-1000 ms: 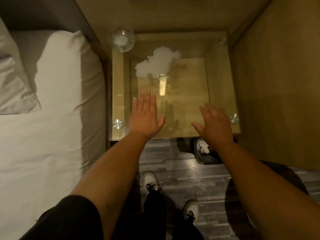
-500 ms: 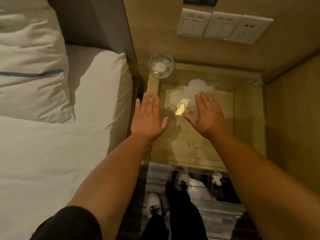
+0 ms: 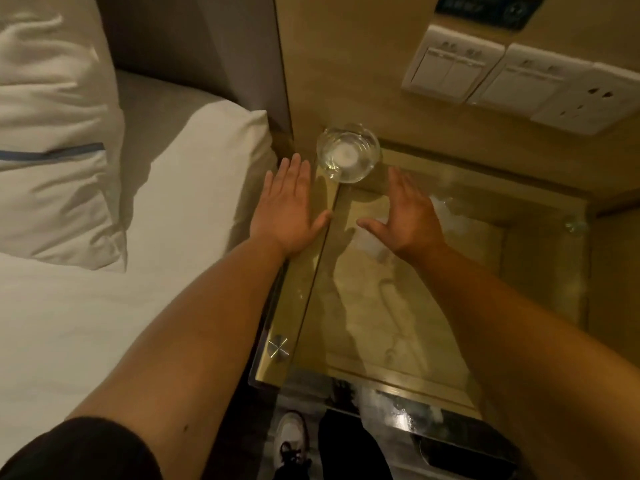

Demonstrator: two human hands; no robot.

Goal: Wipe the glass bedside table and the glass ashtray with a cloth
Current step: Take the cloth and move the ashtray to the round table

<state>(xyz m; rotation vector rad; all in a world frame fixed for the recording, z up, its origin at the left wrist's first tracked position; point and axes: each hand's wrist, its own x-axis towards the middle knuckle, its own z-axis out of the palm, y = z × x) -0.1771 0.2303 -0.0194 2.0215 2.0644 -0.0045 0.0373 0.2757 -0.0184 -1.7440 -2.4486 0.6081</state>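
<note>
Seen from above: glass counter (image 3: 408,320) beside a white bed (image 3: 104,306). Left hand (image 3: 287,211) flat, fingers spread, empty, over the counter's 9 o'clock edge. Right hand (image 3: 410,216) likewise spread and empty, toward 12 o'clock. Between the fingertips, at 11 o'clock, a round glass ashtray (image 3: 348,152), untouched. White cloth (image 3: 446,211) blurred, on a lower shelf, partly hidden by the right hand. Wall switches (image 3: 498,74) cut off at 1 o'clock.

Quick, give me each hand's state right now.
Left hand: open, fingers flat, holding nothing, beside the glass ashtray.
Right hand: open, fingers spread, holding nothing, over the glass bedside table.
</note>
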